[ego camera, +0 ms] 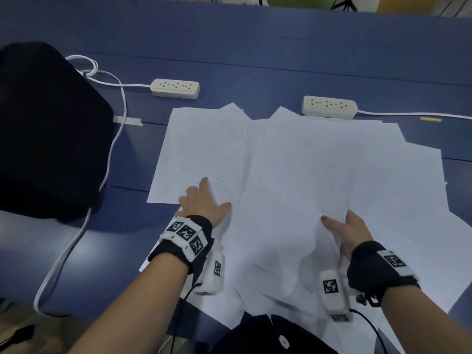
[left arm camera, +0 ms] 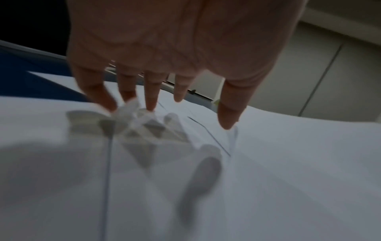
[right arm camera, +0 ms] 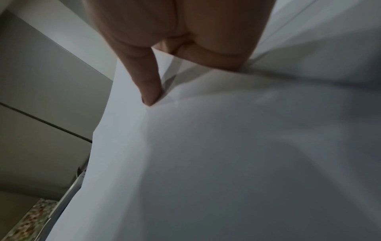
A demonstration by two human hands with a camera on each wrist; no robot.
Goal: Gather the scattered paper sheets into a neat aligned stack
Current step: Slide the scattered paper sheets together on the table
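Several white paper sheets (ego camera: 293, 162) lie overlapping and fanned out on the blue table (ego camera: 229, 60). My left hand (ego camera: 204, 203) lies on the left sheets with straight, spread fingers; in the left wrist view its fingertips (left arm camera: 150, 104) press down on the paper (left arm camera: 288, 163). My right hand (ego camera: 350, 233) grips the near edge of a lifted sheet (ego camera: 306, 200), thumb on top and fingers underneath. The right wrist view shows the thumb (right arm camera: 148, 84) pressing on that sheet (right arm camera: 226, 154), which bends upward.
Two white power strips (ego camera: 175, 88) (ego camera: 329, 107) lie behind the papers, their cables (ego camera: 112, 139) trailing left and right. A black bag (ego camera: 46, 129) sits at the left. A dark object (ego camera: 268, 335) sits at the near table edge.
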